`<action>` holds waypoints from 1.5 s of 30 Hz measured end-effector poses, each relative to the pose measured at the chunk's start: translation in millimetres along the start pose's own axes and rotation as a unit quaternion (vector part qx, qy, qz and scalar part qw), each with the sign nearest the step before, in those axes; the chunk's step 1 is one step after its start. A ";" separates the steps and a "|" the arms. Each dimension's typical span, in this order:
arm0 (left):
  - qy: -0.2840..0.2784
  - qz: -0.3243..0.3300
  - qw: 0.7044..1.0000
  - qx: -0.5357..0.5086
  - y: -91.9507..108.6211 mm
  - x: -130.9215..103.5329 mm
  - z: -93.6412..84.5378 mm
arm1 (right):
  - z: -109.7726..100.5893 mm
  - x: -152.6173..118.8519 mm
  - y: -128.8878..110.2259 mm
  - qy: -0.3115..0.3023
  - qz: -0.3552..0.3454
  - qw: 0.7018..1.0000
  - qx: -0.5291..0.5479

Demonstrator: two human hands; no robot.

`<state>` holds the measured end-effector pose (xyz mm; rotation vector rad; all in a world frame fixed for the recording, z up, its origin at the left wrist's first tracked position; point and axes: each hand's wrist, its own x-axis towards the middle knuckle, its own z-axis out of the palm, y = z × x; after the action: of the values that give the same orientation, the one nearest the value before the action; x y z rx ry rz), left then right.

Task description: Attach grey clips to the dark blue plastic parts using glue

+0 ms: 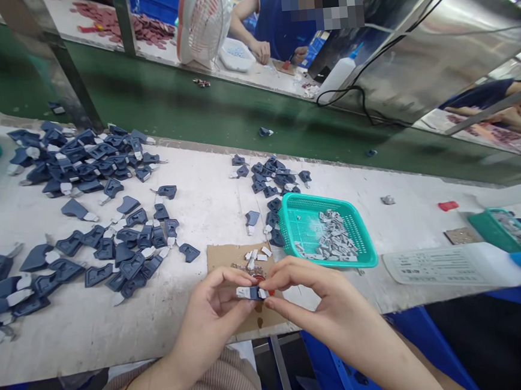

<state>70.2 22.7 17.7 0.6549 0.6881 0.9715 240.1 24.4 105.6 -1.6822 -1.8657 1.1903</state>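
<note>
Low over a piece of brown cardboard (218, 258), a small dark blue and white plastic part (254, 292) is pinched between my two hands. The fingers of my left hand (213, 307) close on its white end. My right hand (301, 282) grips the other end, where a small whitish piece shows at the fingertips. Whether that piece is seated in the part, I cannot tell. Just beyond my fingers lie several small white pieces (261, 255) on the cardboard. Something red and round (270, 292) is partly hidden behind my fingers.
A green basket (369, 234) holds grey-white pieces. Dark blue parts lie in a large pile (90, 154) at left and a smaller one (274, 173) behind the cardboard. A white bottle (450, 264) lies at right. Across the green strip, a person (290, 30) sits near a fan (204, 22).
</note>
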 end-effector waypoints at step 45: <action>-0.004 -0.019 1.000 -0.010 0.9 3.3 0.4 | 14.0 -2.9 16.3 0.033 0.043 0.991 0.123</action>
<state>71.4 25.9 17.9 0.6249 0.6808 0.9401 240.8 15.9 85.6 -1.6559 -1.5508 1.3209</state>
